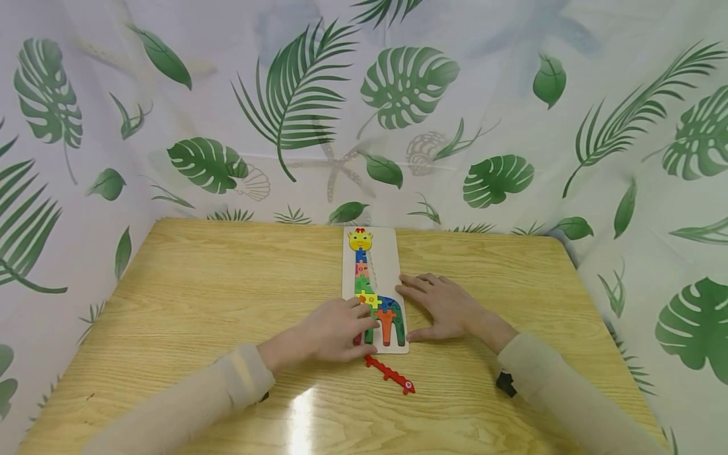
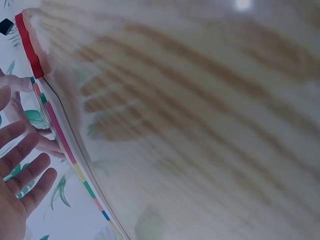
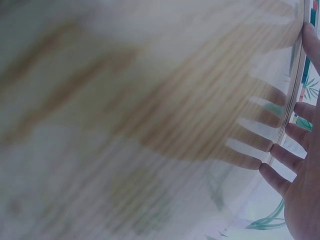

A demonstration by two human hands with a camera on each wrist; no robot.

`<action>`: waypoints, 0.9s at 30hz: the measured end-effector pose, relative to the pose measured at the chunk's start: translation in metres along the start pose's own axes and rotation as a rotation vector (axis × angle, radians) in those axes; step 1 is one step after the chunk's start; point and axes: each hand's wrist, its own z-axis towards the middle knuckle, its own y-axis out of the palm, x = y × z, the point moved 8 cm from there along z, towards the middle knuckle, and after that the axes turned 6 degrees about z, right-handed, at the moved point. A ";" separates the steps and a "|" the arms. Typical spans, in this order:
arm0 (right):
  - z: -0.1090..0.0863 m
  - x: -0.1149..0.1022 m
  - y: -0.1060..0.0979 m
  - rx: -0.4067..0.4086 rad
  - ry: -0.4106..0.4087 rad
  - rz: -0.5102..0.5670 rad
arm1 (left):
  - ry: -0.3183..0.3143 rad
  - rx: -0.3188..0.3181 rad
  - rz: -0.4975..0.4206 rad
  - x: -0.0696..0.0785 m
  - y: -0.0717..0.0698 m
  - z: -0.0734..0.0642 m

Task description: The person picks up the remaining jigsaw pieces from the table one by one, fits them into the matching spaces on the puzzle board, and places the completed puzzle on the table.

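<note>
A giraffe jigsaw puzzle (image 1: 387,253) on a pale board lies upright to my view, its coloured pieces forming head, neck, body and legs. Over its lower left part is my left hand (image 1: 338,328), fingers extended and covering some of the legs. The left wrist view shows that hand (image 2: 20,185) with fingers spread and nothing in its grasp. My right hand (image 1: 446,306) is at the board's right edge, thumb and fingers spread along it. In the right wrist view its fingers (image 3: 285,157) reach the table beside the board. A red puzzle piece (image 1: 392,375) lies just below the board.
The wooden table (image 1: 227,272) is glossy and reflects light near its front. A white cloth (image 1: 398,158) with green leaf prints hangs behind the table and along both sides. The puzzle board's far end is near the table's back edge.
</note>
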 end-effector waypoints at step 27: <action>0.000 0.001 0.002 0.002 -0.006 -0.004 | 0.161 -0.021 -0.010 0.049 0.010 0.002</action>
